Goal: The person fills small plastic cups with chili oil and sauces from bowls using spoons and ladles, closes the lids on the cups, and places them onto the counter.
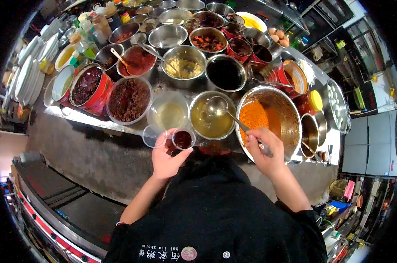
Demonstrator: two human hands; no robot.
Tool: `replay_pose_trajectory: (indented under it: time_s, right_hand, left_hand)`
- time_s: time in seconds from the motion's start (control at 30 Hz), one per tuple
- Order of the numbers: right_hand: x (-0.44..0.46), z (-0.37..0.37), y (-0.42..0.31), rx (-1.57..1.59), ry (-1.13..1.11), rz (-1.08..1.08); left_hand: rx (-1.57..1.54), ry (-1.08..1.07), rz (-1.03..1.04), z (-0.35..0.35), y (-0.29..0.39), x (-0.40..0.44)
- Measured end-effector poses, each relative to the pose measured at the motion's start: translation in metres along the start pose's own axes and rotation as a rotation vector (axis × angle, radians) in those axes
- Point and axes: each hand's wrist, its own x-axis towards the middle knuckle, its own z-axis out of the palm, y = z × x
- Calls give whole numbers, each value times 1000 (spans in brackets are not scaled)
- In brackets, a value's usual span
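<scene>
My left hand (167, 158) is closed around a small clear plastic cup (183, 139) with dark red sauce inside. A second clear round piece (154, 136), a cup or its lid, sits against the same fingers. My right hand (267, 152) grips the handle of a metal ladle (217, 106). The ladle's head rests in a steel bowl of yellowish liquid (206, 127). Just left of that bowl stands a clear tub of pale liquid (169, 115). Below my right hand is a large steel pot (292, 115) with orange sauce.
Bowls and tins crowd the table: dark chopped paste (129, 100), black liquid (225, 73), minced garlic-like paste (184, 63), red sauce (137, 60). A yellow-lidded jar (315, 101) and a tray of white round items (337, 105) stand right. Plates (32, 81) are stacked left.
</scene>
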Motion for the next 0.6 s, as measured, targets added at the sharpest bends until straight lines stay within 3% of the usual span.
replay_pose_trajectory:
  time_s: [0.23, 0.37, 0.5, 0.6]
  right_hand:
    - [-6, -15, -8, 47, 74, 69]
    - [-8, -22, -19, 235, 142, 234]
    - [-14, -32, -25, 201, 66, 21]
    - [-12, -41, -40, 60, -63, -176]
  left_hand:
    - [21, -23, -28, 25, -1, 19]
    - [287, 31, 26, 33, 3, 28]
    - [419, 79, 56, 40, 3, 34]
    - [335, 90, 44, 43, -3, 37]
